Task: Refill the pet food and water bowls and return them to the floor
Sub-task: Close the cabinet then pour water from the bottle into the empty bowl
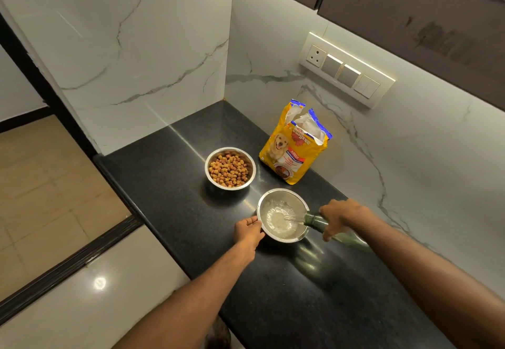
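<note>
Two hands share the pour: the left hand [248,229] grips the near water bowl [282,214] to steady it on the tabletop [169,184], while the right hand [341,216] grasps the tilted bottle [318,222]; the filled food bowl [230,168] waits farther left.

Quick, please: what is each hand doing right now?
Left hand: fingers resting against the water bowl, steadying it.
Right hand: closed on the green bottle, pouring water.
</note>
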{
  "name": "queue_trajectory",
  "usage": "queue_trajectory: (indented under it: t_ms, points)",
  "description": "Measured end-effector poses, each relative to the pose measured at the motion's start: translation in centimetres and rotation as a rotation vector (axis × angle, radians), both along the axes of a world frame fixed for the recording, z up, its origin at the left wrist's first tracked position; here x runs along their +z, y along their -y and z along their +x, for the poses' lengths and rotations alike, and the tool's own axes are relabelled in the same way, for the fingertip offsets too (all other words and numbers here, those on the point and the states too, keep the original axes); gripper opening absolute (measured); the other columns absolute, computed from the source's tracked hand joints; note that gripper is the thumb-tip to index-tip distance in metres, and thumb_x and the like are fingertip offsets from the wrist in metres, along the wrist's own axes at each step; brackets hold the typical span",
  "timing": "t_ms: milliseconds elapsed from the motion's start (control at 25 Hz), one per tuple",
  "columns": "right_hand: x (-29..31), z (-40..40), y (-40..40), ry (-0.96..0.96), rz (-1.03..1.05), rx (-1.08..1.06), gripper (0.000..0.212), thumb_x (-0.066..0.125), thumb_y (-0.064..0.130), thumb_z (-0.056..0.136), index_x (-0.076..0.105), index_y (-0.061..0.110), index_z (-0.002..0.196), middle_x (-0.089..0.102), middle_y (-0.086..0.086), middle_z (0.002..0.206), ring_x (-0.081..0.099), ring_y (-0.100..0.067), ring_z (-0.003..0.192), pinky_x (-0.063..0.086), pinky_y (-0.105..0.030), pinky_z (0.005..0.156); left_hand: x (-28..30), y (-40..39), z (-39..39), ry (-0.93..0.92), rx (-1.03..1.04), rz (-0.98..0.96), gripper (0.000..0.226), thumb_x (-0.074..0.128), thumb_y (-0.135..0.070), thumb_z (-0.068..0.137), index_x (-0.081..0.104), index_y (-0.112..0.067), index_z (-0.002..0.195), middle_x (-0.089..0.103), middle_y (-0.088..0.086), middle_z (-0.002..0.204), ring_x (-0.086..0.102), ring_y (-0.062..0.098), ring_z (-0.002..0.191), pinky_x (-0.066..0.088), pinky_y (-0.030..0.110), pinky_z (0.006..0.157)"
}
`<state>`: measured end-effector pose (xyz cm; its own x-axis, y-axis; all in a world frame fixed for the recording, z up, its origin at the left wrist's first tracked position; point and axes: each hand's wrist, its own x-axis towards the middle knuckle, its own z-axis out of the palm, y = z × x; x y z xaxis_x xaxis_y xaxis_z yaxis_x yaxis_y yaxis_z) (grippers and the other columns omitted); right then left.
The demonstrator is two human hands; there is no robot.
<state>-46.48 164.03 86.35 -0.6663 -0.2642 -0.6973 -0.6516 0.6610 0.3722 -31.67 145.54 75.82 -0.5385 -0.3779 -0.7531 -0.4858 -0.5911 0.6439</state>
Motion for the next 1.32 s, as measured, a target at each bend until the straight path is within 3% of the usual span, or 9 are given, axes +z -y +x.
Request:
queue_trajectory:
  t_ms: [120, 240, 360, 560, 680, 840, 1040, 1240, 1320]
  points:
    - [0.5, 0.0, 1.0, -0.041, 0.045, 0.018, 0.071, 0.077, 0.070, 0.077, 0.068, 0.025, 0.131, 0.073, 0.000, 0.114, 0.069, -0.022, 0.099, 0.053, -0.034, 0.078, 0.2, 0.4, 0.1, -0.007, 0.004, 0.065, 0.029, 0.058, -0.008, 0.108, 0.074, -0.005, 0.133, 0.079, 0.015, 0.127, 0.074, 0.027, 0.123, 0.060, 0.046, 0.110]
    - [0.8, 0.1, 2.5, -0.114, 0.142, 0.104, 0.062, 0.077, 0.067, 0.075, 0.073, 0.025, 0.120, 0.074, 0.000, 0.106, 0.073, -0.024, 0.093, 0.062, -0.037, 0.083, 0.3, 0.8, 0.2, -0.003, 0.006, 0.106, 0.031, 0.055, -0.012, 0.110, 0.072, -0.005, 0.135, 0.078, 0.015, 0.130, 0.073, 0.028, 0.125, 0.060, 0.046, 0.110]
    - [0.7, 0.7, 4.4, -0.193, 0.282, 0.231, 0.056, 0.076, 0.060, 0.077, 0.074, 0.021, 0.117, 0.075, -0.001, 0.106, 0.072, -0.026, 0.087, 0.060, -0.039, 0.073, 0.0, 1.5, 0.3, 0.005, -0.006, 0.117, 0.035, 0.053, -0.014, 0.111, 0.068, -0.003, 0.141, 0.074, 0.017, 0.137, 0.071, 0.030, 0.130, 0.058, 0.046, 0.112]
    - [-0.7, 1.2, 6.9, -0.251, 0.332, 0.368, 0.046, 0.077, 0.055, 0.086, 0.075, 0.018, 0.113, 0.078, -0.004, 0.110, 0.075, -0.030, 0.096, 0.058, -0.042, 0.084, -0.2, 3.6, 0.1, 0.037, -0.063, 0.120, 0.035, 0.053, -0.017, 0.112, 0.067, 0.000, 0.139, 0.072, 0.016, 0.136, 0.069, 0.030, 0.129, 0.058, 0.043, 0.109]
    - [-0.5, -0.4, 4.9, -0.271, 0.057, 0.125, 0.060, 0.082, 0.057, 0.081, 0.065, 0.024, 0.128, 0.075, 0.000, 0.119, 0.074, -0.026, 0.108, 0.056, -0.040, 0.082, 0.0, 8.4, -0.6, 0.029, -0.156, 0.041, 0.027, 0.049, -0.023, 0.114, 0.070, -0.007, 0.121, 0.070, 0.014, 0.113, 0.069, 0.025, 0.100, 0.059, 0.035, 0.086]
    - [-0.6, -2.2, -0.9, -0.322, -0.432, -0.381, 0.067, 0.087, 0.056, 0.076, 0.061, 0.033, 0.133, 0.074, -0.001, 0.122, 0.070, -0.028, 0.114, 0.051, -0.035, 0.080, -0.3, 16.5, -1.4, 0.076, -0.168, -0.219, 0.050, 0.044, -0.037, 0.116, 0.067, 0.003, 0.135, 0.073, 0.023, 0.132, 0.071, 0.033, 0.116, 0.059, 0.050, 0.108]
    - [-2.6, -2.1, -2.5, -0.545, -1.160, -1.046, 0.069, 0.093, 0.045, 0.080, 0.064, 0.015, 0.135, 0.073, -0.016, 0.132, 0.066, -0.041, 0.124, 0.054, -0.055, 0.104, 0.2, 20.6, -3.4, 0.020, -0.343, -0.405, 0.050, 0.049, -0.042, 0.113, 0.070, 0.000, 0.131, 0.077, 0.019, 0.127, 0.076, 0.035, 0.118, 0.064, 0.050, 0.101]
    - [-3.0, -1.8, -2.1, -0.654, -1.387, -1.344, 0.070, 0.094, 0.038, 0.079, 0.062, 0.010, 0.136, 0.069, -0.020, 0.136, 0.062, -0.041, 0.132, 0.047, -0.056, 0.116, 0.0, 19.3, -3.9, -0.014, -0.570, -0.456, 0.046, 0.054, -0.038, 0.112, 0.066, -0.001, 0.136, 0.077, 0.018, 0.127, 0.079, 0.032, 0.112, 0.066, 0.052, 0.097]
    - [-3.8, -1.0, -1.6, -0.699, -1.326, -1.390, 0.073, 0.094, 0.040, 0.078, 0.063, 0.008, 0.136, 0.069, -0.020, 0.136, 0.063, -0.041, 0.131, 0.048, -0.056, 0.115, -0.5, 20.1, -4.8, -0.014, -0.583, -0.407, 0.047, 0.055, -0.039, 0.111, 0.066, 0.000, 0.134, 0.076, 0.018, 0.126, 0.079, 0.032, 0.111, 0.066, 0.052, 0.095]
